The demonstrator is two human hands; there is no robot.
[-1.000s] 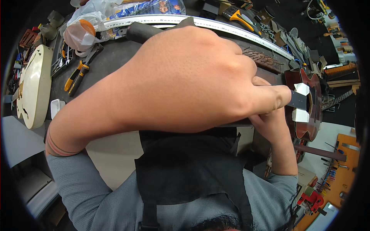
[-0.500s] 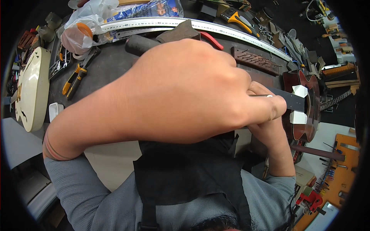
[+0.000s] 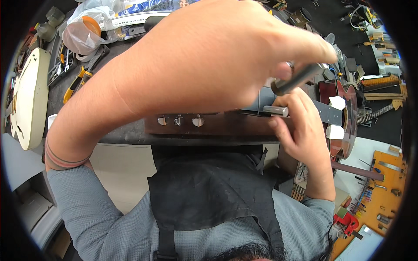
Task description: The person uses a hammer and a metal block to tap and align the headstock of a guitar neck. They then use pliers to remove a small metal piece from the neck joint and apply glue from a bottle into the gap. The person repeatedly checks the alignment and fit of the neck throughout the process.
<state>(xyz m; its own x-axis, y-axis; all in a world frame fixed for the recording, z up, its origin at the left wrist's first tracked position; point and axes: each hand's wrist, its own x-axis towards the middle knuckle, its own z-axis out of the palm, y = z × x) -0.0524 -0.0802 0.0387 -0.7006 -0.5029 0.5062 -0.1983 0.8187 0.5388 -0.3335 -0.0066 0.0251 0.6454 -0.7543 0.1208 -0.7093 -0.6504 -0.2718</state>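
Note:
My left hand is large and close, its arm crossing the view and covering much of the bench. Its fingers are closed around a dark, rod-shaped tool with a round end, blurred by motion. Below it, my right hand rests at the guitar's neck, thumb and forefinger closed about a short, shiny metal cylinder. The dark fretboard runs right to the reddish-brown guitar body, between two folded white papers. Several shiny tuner knobs line the brown wood at left.
A cream guitar body stands at the left edge, near yellow-handled pliers. A plastic bag and a long white ruler lie at the back. Tools hang on an orange board at lower right.
My left hand has lifted up and away from my right hand, uncovering the metal cylinder, the dark tool and the tuner knobs. My right hand stays at the neck. The view has shifted slightly.

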